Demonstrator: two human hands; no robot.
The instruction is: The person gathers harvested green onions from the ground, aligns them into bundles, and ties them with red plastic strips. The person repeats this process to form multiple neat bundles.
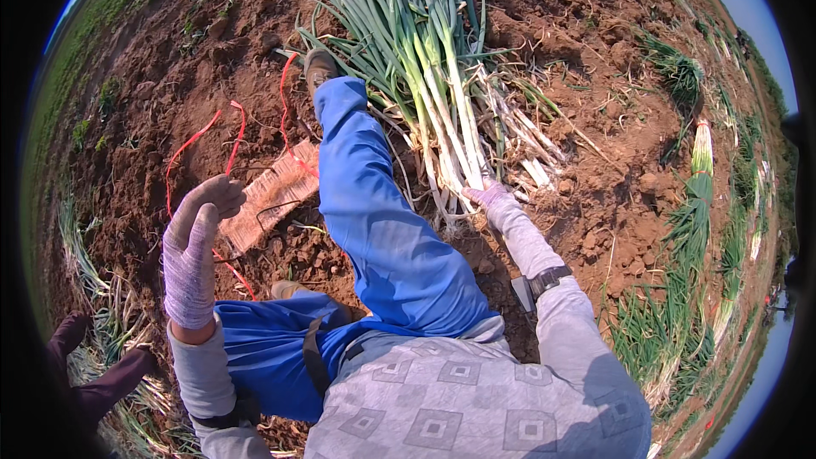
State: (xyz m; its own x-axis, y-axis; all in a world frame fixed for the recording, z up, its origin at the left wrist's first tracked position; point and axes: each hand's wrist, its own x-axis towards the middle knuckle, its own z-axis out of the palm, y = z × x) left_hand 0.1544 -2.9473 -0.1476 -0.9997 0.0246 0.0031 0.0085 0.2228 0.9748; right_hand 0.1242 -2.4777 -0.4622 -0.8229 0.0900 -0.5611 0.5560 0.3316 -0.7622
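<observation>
My right hand [492, 196], in a pale knit glove, grips white stalks near the root end of a pile of long green onions [440, 76]. Their green leaves fan out away from me, and part of my grip is hidden by the hand itself. My left hand [203, 223], also gloved, is raised at the left, thumb apart from the bent fingers, with nothing visible in it. Behind it in the picture, red twine [282, 102] lies over the soil and a brown fibrous mat [280, 194]. A bent metal rod [274, 207] crosses the mat.
My blue-trousered leg [389, 204] stretches between mat and onions. Stripped stalks and debris [523, 127] lie right of the pile. Tied onion bundles [700, 185] line the far right. Another person's dark-clad limbs [111, 376] are at lower left, beside more onions [137, 325].
</observation>
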